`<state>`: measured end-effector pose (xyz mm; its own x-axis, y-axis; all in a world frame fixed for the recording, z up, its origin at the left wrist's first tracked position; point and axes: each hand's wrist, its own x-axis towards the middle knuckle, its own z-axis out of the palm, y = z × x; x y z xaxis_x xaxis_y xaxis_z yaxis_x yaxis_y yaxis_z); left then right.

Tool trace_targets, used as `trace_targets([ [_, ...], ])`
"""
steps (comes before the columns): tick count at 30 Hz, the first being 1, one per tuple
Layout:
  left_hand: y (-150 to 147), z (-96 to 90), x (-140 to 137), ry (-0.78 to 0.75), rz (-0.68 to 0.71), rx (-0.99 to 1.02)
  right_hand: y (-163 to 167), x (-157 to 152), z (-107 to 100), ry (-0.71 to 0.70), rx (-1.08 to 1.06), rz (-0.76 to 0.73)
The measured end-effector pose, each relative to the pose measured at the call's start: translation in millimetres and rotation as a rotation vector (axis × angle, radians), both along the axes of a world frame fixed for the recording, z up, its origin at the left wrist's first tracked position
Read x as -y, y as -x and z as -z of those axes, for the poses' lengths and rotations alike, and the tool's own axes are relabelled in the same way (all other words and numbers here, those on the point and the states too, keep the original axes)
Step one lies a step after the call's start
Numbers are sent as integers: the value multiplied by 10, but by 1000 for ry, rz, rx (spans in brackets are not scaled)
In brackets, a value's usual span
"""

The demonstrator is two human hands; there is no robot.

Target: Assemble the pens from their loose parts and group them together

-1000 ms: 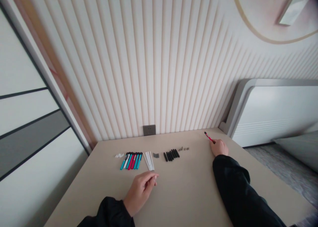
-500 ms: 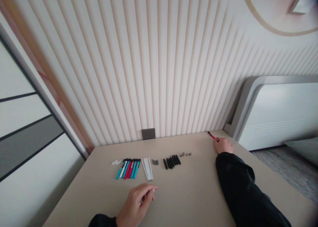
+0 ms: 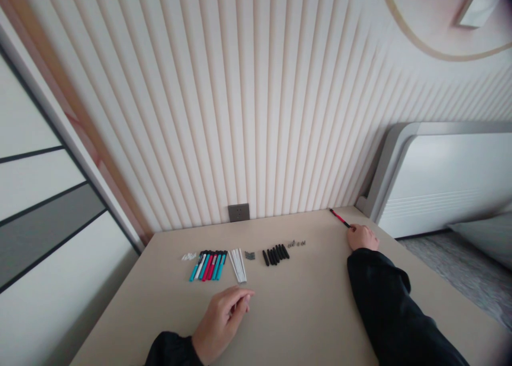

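Note:
At the far right of the table, my right hand (image 3: 363, 237) is closed at the near end of a red and black pen (image 3: 340, 217). The pen lies slanted, its far end pointing toward the wall. My left hand (image 3: 223, 317) rests near the front, fingers curled in and thumb against them, with nothing visible in it. Just beyond it lie thin white refills (image 3: 238, 265) and a row of blue, white and red pen barrels (image 3: 208, 265). Black pen grips (image 3: 276, 255) lie further right.
Small white pieces (image 3: 189, 256) sit left of the barrels. A cluster of small grey parts (image 3: 250, 255) lies beside the refills, and tiny springs or metal parts (image 3: 296, 244) beyond the grips. A wall socket (image 3: 239, 212) is behind the table (image 3: 296, 312); a headboard (image 3: 448, 179) stands right.
More of the pen now shows, including its black near end, as my right hand sits further down it. My left hand keeps its curled pose. The view has shifted slightly.

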<state>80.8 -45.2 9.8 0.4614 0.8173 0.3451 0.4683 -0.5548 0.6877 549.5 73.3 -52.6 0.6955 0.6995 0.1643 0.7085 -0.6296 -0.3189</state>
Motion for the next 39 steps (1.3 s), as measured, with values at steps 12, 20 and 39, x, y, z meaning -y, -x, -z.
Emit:
trace_targets([
  [12, 44, 83, -2, -189, 58, -195, -17, 11, 45, -12, 6, -13],
  [20, 66, 57, -44, -252, 32, -285, 301, 94, 40, -406, 201, -140],
  [39, 478, 180, -315, -261, -422, -557, 2677, 776, -254, -448, 103, -941],
])
